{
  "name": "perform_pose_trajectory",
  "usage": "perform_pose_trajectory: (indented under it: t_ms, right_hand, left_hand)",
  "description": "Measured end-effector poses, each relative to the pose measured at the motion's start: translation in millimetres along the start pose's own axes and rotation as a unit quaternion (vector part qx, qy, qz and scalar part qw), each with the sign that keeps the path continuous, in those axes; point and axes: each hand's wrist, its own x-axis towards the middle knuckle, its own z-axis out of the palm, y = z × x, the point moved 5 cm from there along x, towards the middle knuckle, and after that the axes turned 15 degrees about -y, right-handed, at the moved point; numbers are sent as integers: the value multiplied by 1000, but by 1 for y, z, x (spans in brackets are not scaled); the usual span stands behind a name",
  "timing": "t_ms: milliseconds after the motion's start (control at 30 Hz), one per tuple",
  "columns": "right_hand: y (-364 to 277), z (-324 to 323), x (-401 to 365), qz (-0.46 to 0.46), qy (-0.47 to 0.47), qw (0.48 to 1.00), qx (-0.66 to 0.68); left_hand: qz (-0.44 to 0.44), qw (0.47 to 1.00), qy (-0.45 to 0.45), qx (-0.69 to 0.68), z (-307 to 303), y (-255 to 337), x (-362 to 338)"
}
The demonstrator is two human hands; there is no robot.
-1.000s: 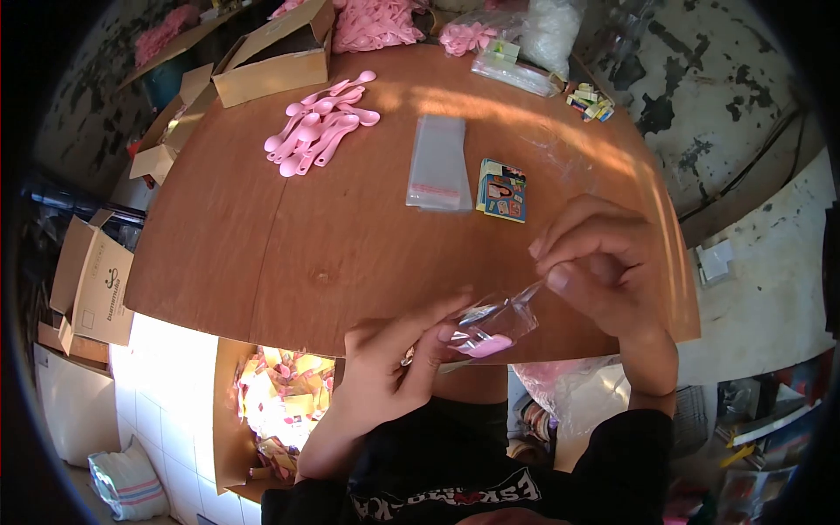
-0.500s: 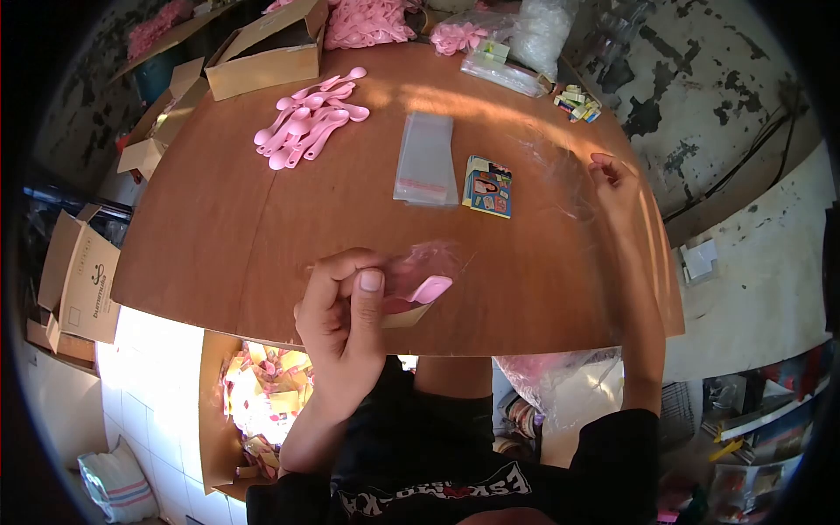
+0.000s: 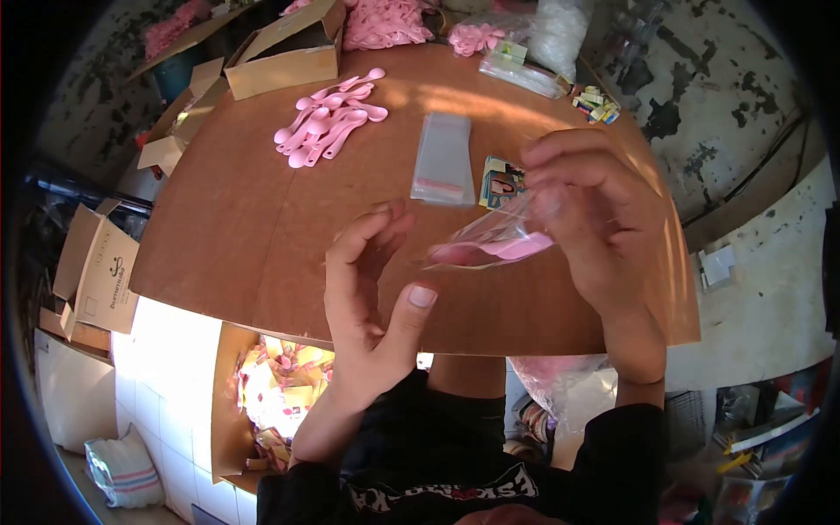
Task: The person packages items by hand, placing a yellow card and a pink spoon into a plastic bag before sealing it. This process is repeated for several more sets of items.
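Above the table's near right part, my right hand [image 3: 595, 206] pinches a clear plastic bag [image 3: 464, 236] with a pink spoon [image 3: 521, 247] inside. The bag hangs slanted down to the left from my fingers. To the left of it, my left hand [image 3: 372, 306] is open, its thumb and fingers apart and nothing between them. Beyond the hands lies a stack of flat clear bags [image 3: 442, 153]. Right of that stack is a small pile of printed cards [image 3: 500, 179], partly hidden by my right hand. A heap of pink spoons [image 3: 328, 122] lies farther left.
On the brown table [image 3: 236, 236] stands a cardboard box [image 3: 284, 66] at the far left, near a large pile of pink pieces [image 3: 385, 24]. Small yellow packets [image 3: 597, 105] lie at the far right. Below the near edge, an open carton [image 3: 229, 394] holds many filled packets.
The bag with the spoon has passed from my left hand to my right, which came in from the table's right side. My left hand has opened. The view has shifted slightly.
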Motion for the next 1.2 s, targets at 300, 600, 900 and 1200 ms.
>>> perform_pose_trajectory:
  t_ms: [300,600,900,1200]
  right_hand:
    - [26,25,8,91,-87,992,-27]
    - [58,44,-19,277,-45,904,322]
    - [85,67,-55,327,-85,896,288]
    - [93,73,-66,288,-40,916,276]
  left_hand:
    - [-124,969,-139,161,-9,-24,10]
    - [-243,959,-133,-52,-6,-52,-7]
    - [-244,958,-99,-117,-14,-60,-8]
    - [-210,975,-59,-42,-34,-65,2]
